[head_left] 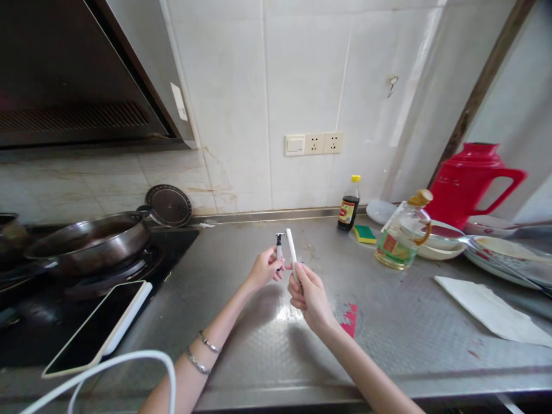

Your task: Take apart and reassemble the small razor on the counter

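Both hands are raised over the steel counter (259,345) near its middle. My left hand (264,269) pinches a small dark tool with a metal head (279,244), held upright. My right hand (309,296) is closed around a slim white stick-shaped object (292,248), also upright, a few centimetres to the right of the tool. The two objects stand side by side and do not touch. Two bracelets (202,353) sit on my left wrist.
A wok (86,241) sits on the stove at left, with a tablet (99,328) and a white cable (129,362) in front. A sauce bottle (348,204), sponge (364,233), oil bottle (401,236), plates (495,247), red thermos jug (466,181) and white cloth (491,310) are at right.
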Demonstrator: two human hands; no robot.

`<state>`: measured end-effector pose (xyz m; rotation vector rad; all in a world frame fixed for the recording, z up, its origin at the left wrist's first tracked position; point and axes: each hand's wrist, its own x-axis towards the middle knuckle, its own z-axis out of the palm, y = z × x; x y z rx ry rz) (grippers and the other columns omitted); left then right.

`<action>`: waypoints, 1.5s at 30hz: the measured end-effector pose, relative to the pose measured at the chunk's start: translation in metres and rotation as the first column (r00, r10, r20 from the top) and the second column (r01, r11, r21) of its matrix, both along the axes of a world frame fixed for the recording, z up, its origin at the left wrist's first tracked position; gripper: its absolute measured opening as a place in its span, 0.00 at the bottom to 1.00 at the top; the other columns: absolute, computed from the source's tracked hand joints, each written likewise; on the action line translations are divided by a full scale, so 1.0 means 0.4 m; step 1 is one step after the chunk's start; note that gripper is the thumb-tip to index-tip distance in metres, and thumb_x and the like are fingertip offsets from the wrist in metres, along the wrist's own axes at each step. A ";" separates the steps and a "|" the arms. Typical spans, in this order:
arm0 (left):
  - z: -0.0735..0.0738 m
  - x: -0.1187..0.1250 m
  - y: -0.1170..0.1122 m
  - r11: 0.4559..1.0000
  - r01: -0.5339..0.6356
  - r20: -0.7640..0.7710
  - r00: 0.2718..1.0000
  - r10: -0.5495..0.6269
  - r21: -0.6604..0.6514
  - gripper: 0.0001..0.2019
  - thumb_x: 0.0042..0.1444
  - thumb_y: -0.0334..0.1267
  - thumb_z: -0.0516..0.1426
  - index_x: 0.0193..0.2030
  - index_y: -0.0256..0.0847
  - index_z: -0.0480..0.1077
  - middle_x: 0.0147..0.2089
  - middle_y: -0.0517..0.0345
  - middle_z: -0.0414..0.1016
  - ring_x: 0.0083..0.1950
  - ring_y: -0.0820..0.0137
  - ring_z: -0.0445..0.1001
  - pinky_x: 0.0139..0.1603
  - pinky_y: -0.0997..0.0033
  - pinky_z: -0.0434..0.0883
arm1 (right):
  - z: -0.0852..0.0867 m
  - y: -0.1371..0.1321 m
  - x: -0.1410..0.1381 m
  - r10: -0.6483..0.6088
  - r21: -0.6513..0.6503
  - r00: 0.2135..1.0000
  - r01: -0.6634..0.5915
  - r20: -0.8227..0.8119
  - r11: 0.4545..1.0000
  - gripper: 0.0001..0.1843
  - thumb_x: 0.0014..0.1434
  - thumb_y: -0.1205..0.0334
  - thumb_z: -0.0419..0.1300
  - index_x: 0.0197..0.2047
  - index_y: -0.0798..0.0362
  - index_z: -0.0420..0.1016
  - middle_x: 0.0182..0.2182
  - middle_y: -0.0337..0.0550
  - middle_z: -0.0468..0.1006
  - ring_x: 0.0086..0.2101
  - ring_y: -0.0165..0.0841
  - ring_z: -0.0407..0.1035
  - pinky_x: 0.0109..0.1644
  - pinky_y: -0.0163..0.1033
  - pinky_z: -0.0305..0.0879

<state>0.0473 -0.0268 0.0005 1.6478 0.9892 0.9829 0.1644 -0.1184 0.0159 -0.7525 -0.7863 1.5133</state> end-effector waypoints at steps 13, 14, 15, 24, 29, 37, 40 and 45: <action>-0.013 -0.001 0.008 1.000 0.015 0.011 1.000 -0.015 0.016 0.11 0.49 0.39 0.54 0.39 0.38 0.62 0.25 0.62 0.70 0.19 0.75 0.69 0.17 0.78 0.67 | 0.005 0.004 -0.019 0.011 0.032 1.000 -0.011 0.008 0.999 0.21 0.47 0.43 0.60 0.31 0.52 0.62 0.15 0.26 0.56 0.12 0.17 0.41 0.13 0.25 0.34; -0.013 -0.001 0.009 1.000 0.010 0.018 1.000 -0.010 0.023 0.11 0.49 0.39 0.54 0.38 0.38 0.62 0.24 0.63 0.69 0.19 0.76 0.69 0.17 0.78 0.67 | 0.002 0.004 -0.021 0.023 0.025 1.000 -0.024 0.018 0.999 0.21 0.48 0.43 0.60 0.31 0.52 0.61 0.15 0.26 0.56 0.12 0.17 0.40 0.13 0.25 0.34; -0.012 -0.002 0.011 0.999 0.000 0.031 1.000 -0.001 0.038 0.10 0.49 0.38 0.54 0.37 0.37 0.62 0.23 0.63 0.68 0.20 0.76 0.69 0.18 0.79 0.66 | -0.004 0.004 -0.024 0.040 0.011 0.999 -0.040 0.036 0.999 0.21 0.48 0.42 0.60 0.31 0.52 0.61 0.14 0.26 0.56 0.12 0.17 0.40 0.13 0.25 0.34; -0.008 -0.006 0.009 0.999 0.009 0.025 1.000 -0.010 0.032 0.12 0.49 0.40 0.55 0.39 0.37 0.63 0.23 0.63 0.68 0.20 0.75 0.69 0.18 0.78 0.66 | -0.012 0.009 -0.029 -0.005 0.021 0.999 0.004 0.036 1.000 0.21 0.48 0.42 0.59 0.31 0.52 0.61 0.14 0.26 0.56 0.12 0.17 0.41 0.13 0.25 0.35; -0.007 -0.014 0.013 0.992 -0.057 0.049 0.997 0.052 0.116 0.09 0.50 0.39 0.55 0.33 0.36 0.62 0.25 0.61 0.68 0.22 0.76 0.68 0.20 0.80 0.66 | -0.022 -0.016 -0.032 0.062 0.074 0.975 -0.080 0.213 0.994 0.22 0.53 0.42 0.54 0.39 0.52 0.66 0.13 0.26 0.56 0.11 0.19 0.43 0.12 0.26 0.36; -0.013 -0.042 0.034 0.962 -0.145 -0.068 0.984 0.164 0.232 0.09 0.52 0.40 0.54 0.39 0.40 0.67 0.30 0.59 0.72 0.29 0.73 0.72 0.21 0.81 0.65 | -0.023 -0.041 0.030 -0.256 0.276 0.909 0.166 0.330 0.947 0.30 0.57 0.49 0.54 0.61 0.45 0.58 0.18 0.31 0.63 0.14 0.21 0.45 0.15 0.28 0.42; -0.016 -0.046 0.037 0.953 -0.157 -0.080 0.980 0.184 0.260 0.08 0.51 0.40 0.55 0.38 0.41 0.68 0.29 0.60 0.72 0.29 0.72 0.72 0.24 0.79 0.66 | -0.044 -0.040 0.028 -0.298 0.301 0.869 0.184 0.396 0.936 0.27 0.57 0.51 0.53 0.60 0.45 0.62 0.21 0.33 0.62 0.16 0.21 0.47 0.16 0.29 0.44; -0.012 -0.050 0.033 0.946 -0.163 -0.091 0.976 0.196 0.282 0.09 0.52 0.39 0.54 0.39 0.41 0.69 0.28 0.60 0.72 0.28 0.72 0.71 0.26 0.78 0.66 | -0.051 -0.046 0.007 -0.340 0.343 0.825 0.191 0.451 0.920 0.25 0.58 0.55 0.52 0.59 0.46 0.64 0.21 0.34 0.59 0.17 0.23 0.48 0.18 0.30 0.46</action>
